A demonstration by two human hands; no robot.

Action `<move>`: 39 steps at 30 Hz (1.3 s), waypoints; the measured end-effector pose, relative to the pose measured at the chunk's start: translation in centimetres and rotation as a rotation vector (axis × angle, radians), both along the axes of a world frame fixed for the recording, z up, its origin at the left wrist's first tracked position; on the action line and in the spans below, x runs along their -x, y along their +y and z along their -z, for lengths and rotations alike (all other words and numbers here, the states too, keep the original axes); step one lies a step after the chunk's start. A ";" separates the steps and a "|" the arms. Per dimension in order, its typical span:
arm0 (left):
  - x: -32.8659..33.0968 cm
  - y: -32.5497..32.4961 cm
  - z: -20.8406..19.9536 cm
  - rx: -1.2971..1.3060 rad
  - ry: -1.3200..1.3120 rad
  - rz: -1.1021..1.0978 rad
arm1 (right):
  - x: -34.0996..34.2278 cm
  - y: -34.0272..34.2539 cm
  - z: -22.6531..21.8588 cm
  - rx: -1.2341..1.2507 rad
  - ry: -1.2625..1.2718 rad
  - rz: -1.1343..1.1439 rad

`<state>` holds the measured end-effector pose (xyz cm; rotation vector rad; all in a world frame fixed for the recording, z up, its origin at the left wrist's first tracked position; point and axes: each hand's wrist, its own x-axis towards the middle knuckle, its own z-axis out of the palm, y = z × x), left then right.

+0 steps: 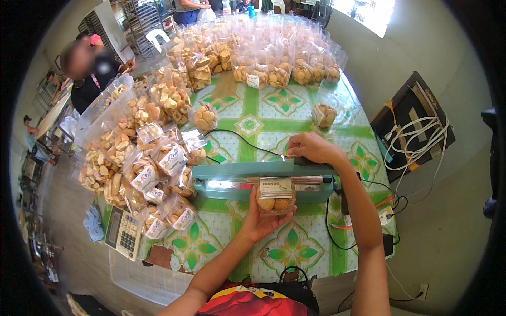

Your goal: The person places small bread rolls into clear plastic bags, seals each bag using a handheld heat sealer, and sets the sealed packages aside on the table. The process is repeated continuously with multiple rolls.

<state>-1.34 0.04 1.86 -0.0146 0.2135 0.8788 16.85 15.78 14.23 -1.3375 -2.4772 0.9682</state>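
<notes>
Left fingers support the cookie bag from below.

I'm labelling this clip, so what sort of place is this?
Probably a small bakery's packing area: clear bags of biscuits crowd the table, what looks like a bag sealer lies there, and tall racks stand beyond.
</notes>
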 end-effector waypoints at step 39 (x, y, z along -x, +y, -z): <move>0.1 0.1 0.1 0.008 0.085 0.019 | 3.1 4.6 7.1 0.520 0.159 -0.152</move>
